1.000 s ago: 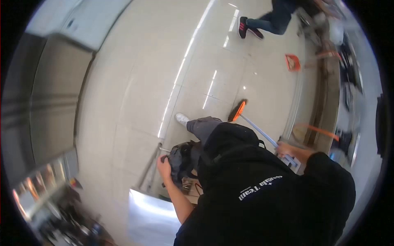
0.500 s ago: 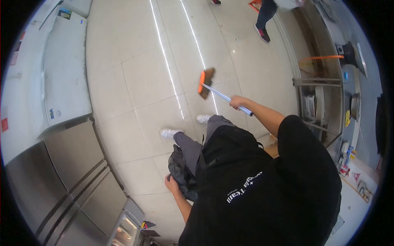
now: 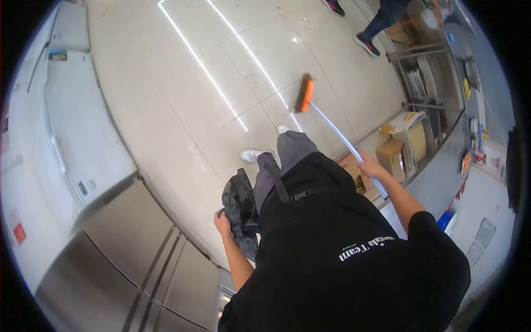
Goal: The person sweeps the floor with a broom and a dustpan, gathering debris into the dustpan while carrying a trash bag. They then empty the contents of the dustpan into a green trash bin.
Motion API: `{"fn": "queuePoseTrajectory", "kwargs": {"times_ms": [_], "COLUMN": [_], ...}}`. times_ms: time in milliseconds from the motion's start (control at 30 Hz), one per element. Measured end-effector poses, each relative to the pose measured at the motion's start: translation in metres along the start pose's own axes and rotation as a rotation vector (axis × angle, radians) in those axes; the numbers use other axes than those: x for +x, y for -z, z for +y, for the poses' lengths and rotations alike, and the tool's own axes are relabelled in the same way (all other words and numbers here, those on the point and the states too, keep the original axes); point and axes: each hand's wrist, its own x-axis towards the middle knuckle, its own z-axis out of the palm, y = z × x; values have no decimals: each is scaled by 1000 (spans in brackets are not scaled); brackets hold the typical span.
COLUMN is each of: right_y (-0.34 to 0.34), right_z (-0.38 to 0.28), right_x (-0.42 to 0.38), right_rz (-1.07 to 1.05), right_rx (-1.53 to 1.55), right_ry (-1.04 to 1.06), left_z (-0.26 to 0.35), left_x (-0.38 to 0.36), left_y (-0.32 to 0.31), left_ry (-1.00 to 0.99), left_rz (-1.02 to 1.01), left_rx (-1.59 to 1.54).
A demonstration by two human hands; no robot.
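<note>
My right hand (image 3: 370, 166) is closed around the pale blue handle of a broom (image 3: 338, 133), near its upper end. The orange broom head (image 3: 308, 95) with brown bristles is at the floor ahead of my shoes, its bristles facing left. Down at my left side, my left hand (image 3: 222, 222) grips a black plastic bag (image 3: 239, 199), which hangs crumpled beside my leg. The fingers of that hand are partly hidden by the bag.
Tiled floor (image 3: 215, 83) stretches ahead. White chest freezers (image 3: 83, 122) and a steel refrigerator (image 3: 127, 216) line the left. On the right stands a steel counter (image 3: 431, 166) with a cardboard box (image 3: 390, 156) on its lower shelf. Another person's legs (image 3: 381, 25) are at upper right.
The broom has shifted right and its bristles now face left instead of right. My view has turned and moved forward. The other person has stepped along the counter. Both hands keep their hold.
</note>
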Motion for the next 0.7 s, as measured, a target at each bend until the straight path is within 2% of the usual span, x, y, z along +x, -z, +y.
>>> {"fn": "queuePoseTrajectory", "kwargs": {"times_ms": [100, 200, 233, 267, 333, 400, 467, 533, 600, 667, 700], "right_y": [-35, -65, -77, -90, -121, -141, -168, -183, -191, -192, -180], "right_z": [62, 50, 41, 27, -2, -49, -66, -105, -155, -198, -223], "right_x": [11, 44, 59, 75, 113, 121, 150, 174, 201, 232, 237], "right_rz": [109, 55, 14, -33, -96, -152, -316, -416, -321, -207, -225], "right_rx": [-47, -295, -158, -17, 6, 171, 689, 771, 652, 558, 631], "right_ry": [15, -103, -147, -190, -257, -210, -76, 162, 97, 131, 110], "left_z": [-1, -4, -7, -9, 0, -3, -17, -4, 15, 40, 65], "left_x": [14, 19, 19, 17, 9, 6, 12, 18, 33, 61, 67], "left_y": [12, 18, 22, 29, 36, 42, 51, 56, 52, 54, 47], "left_ry": [-6, -14, -33, -51, -20, 5, 29, -7, -70, -147, -184], "left_rz": [-20, -61, -81, -98, -102, -100, -91, -106, -112, -101, -111], "left_rx": [23, 85, 126, 171, 229, 258, 256, 305, 380, 492, 486]}}
